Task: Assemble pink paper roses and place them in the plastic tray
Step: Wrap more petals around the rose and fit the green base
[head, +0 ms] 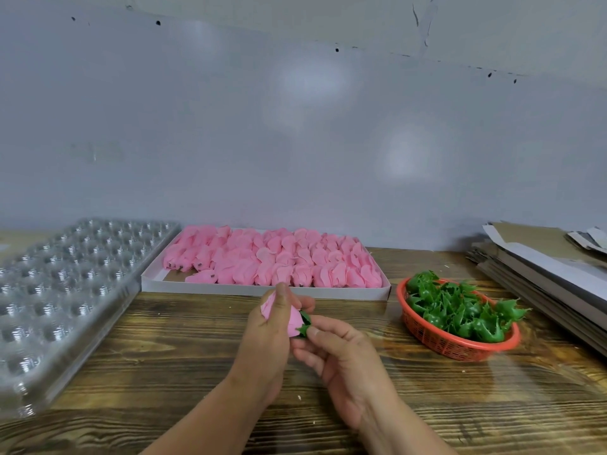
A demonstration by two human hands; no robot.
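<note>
Over the middle of the wooden table my left hand (267,333) grips a pink paper rose (293,320) by its petals. My right hand (341,353) pinches the green calyx (304,325) at the rose's base, thumb and fingers against it. A white cardboard box (262,289) behind my hands holds several rows of pink rose heads (279,257). A clear plastic tray (62,290) with many round cups lies at the left; I see no roses in it.
A red mesh basket (460,346) filled with green plastic calyxes (460,307) sits at the right. Stacked flat cardboard sheets (542,274) lie at the far right. A pale wall rises close behind the table.
</note>
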